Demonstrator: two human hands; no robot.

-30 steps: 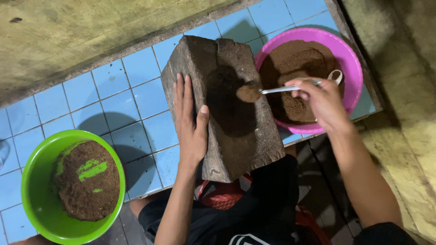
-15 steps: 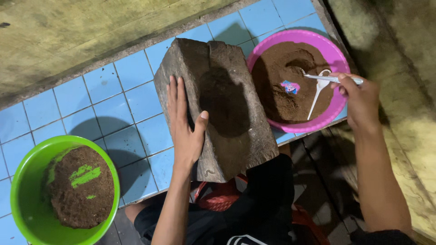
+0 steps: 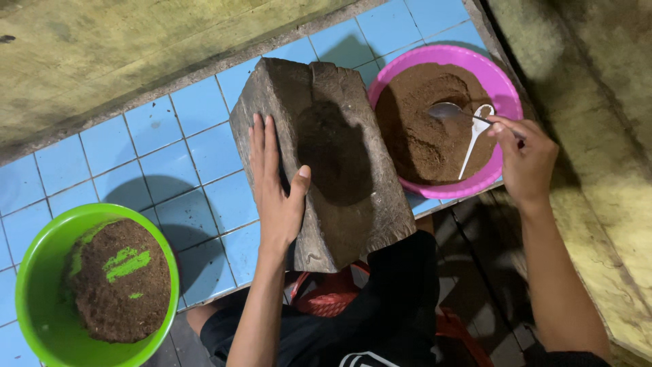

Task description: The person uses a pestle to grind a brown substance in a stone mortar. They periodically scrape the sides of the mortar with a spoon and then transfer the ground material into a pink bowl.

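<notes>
Hands at a wooden mould block
Left hand lies flat, fingers released, on it; right hand pinches a spoon over the pink bowl.

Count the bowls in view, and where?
2. A green bowl sits at the lower left on the blue tiles, filled with brown powder. A pink bowl sits at the upper right beside the wooden block, also holding brown powder. None looks hidden.
</notes>
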